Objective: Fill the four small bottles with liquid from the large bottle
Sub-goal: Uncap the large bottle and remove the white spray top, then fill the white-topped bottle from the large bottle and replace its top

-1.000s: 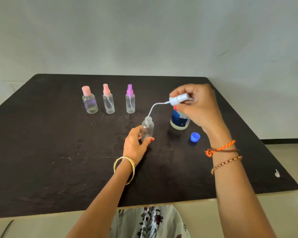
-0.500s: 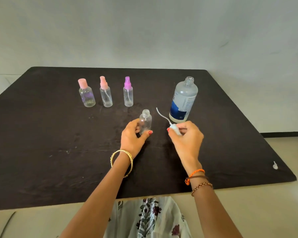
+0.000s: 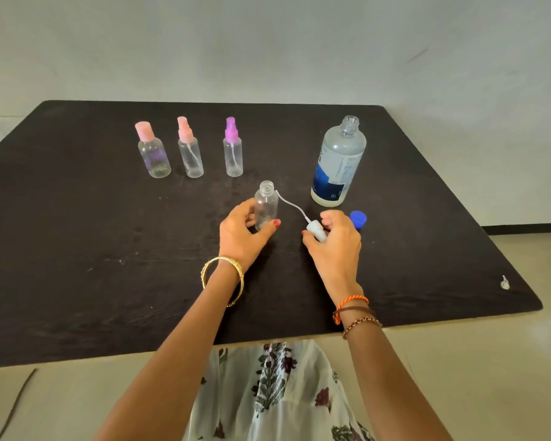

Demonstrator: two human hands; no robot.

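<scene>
An uncapped small clear bottle (image 3: 266,206) stands upright mid-table, and my left hand (image 3: 240,235) grips its body. My right hand (image 3: 334,241) holds a white spray head (image 3: 316,231) low over the table just right of it; its thin tube curves up toward the bottle's neck. The large bottle (image 3: 339,162) stands open behind my right hand, with a blue-and-white label and clear liquid inside. Its blue cap (image 3: 358,218) lies on the table by my right hand. Three capped small bottles stand in a row at the back left: pink flip cap (image 3: 153,151), pink sprayer (image 3: 190,149), purple sprayer (image 3: 233,149).
The dark table (image 3: 109,265) ends close to my body at the front and drops off at the right, with pale floor beyond. A small white speck (image 3: 504,283) lies near the right edge. A grey wall stands behind the table.
My right hand came down from above the large bottle with the spray head and now holds it near the table. The left hand kept its grip on the small bottle.
</scene>
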